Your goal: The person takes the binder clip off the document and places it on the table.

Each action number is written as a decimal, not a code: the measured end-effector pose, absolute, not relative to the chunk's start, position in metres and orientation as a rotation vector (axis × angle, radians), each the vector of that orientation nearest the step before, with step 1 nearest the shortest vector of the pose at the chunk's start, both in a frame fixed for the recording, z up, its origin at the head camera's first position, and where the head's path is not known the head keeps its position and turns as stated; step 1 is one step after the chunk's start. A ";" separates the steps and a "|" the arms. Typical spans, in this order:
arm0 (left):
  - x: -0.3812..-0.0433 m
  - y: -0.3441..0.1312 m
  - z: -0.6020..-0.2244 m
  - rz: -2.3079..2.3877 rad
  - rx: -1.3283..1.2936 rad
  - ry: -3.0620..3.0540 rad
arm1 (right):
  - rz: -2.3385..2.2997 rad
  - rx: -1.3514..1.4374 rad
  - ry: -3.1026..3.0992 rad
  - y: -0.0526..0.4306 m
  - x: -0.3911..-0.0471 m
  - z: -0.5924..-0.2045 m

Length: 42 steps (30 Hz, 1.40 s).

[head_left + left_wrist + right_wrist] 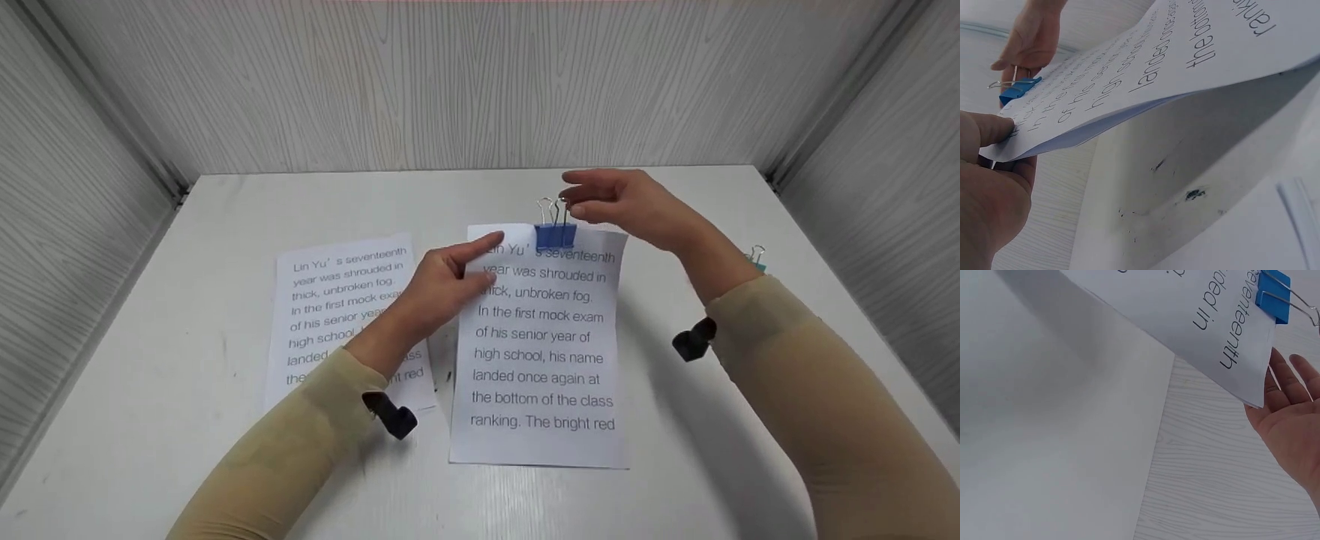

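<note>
My left hand (448,281) pinches the upper left edge of printed sheets of paper (536,360), thumb on the front and fingers behind, as the left wrist view shows. The sheets are raised over the table, with a gap between their layers along one edge. A blue binder clip (556,236) sits on the top edge, its wire handles standing up. Beside those handles is my right hand (626,202), fingers loosely extended. In the right wrist view this hand (1292,413) is near the paper's top corner, and the clip (1273,295) sits above it.
Another printed stack (341,262) lies on the white table (187,315) at left, partly behind my left forearm. A teal binder clip (757,259) lies at right, partly hidden by my right wrist. Wood-grain panels (480,90) wall the back and sides.
</note>
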<state>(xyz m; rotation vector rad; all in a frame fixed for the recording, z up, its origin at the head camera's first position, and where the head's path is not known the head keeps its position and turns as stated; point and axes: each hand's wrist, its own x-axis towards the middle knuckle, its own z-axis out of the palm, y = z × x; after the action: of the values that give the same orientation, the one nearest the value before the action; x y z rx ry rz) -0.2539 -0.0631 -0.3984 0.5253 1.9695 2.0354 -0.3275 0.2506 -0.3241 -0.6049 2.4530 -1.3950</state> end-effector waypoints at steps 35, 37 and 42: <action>-0.251 -0.067 -0.407 2.079 0.532 1.930 | -1.419 -0.581 2.299 0.229 -0.331 -0.325; -0.251 -0.067 -0.407 2.079 0.526 1.933 | -1.412 -0.588 2.320 0.228 -0.330 -0.325; -0.251 -0.066 -0.411 2.068 0.501 1.961 | -1.448 -0.583 2.347 0.229 -0.331 -0.325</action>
<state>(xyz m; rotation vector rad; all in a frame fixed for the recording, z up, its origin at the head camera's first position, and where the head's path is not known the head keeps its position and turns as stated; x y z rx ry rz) -0.2512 -0.0664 -0.4108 0.5011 1.9607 2.0683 -0.3307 0.2289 -0.3252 -0.5825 2.3470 -1.4480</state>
